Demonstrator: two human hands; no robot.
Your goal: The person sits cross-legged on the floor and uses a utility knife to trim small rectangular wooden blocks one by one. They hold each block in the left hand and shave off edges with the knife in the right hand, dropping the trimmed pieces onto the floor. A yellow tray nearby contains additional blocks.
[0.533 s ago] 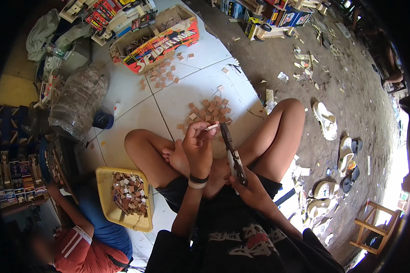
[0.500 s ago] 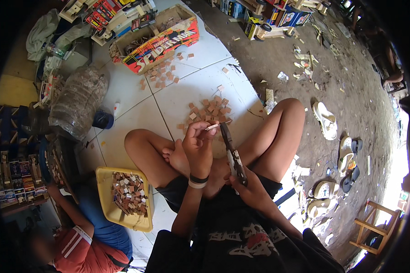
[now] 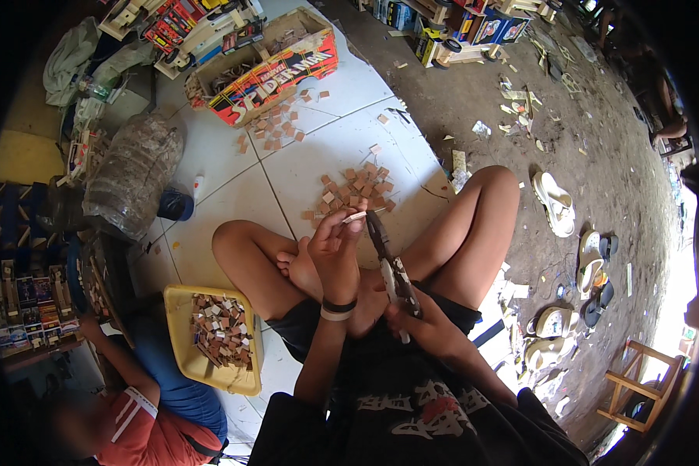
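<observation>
My left hand [image 3: 334, 252] is raised over my crossed legs, pinching a small, pale, thin wooden piece [image 3: 354, 217] between thumb and fingertips. My right hand [image 3: 413, 312] grips a pair of hand shears [image 3: 396, 276] with dark jaws and white-blotched handles, the handles slightly spread. The jaws point up and away, their tips right beside the pinched piece; whether they touch it I cannot tell. Just beyond, a pile of small brown square wooden pieces [image 3: 357, 185] lies on the white tiles. To my left stands a yellow bin [image 3: 254, 379] with many more such pieces.
A red printed box [image 3: 279, 84] stands at the far edge, loose squares [image 3: 276, 128] before it. A stuffed plastic bag [image 3: 136, 175] and a dark blue cup [image 3: 176, 205] are at left. A co-worker in red [image 3: 151, 427] sits lower left. Sandals [image 3: 553, 203] lie right.
The shears have shifted slightly left and their handles have spread a little. My left hand has moved slightly, still pinching the wooden piece.
</observation>
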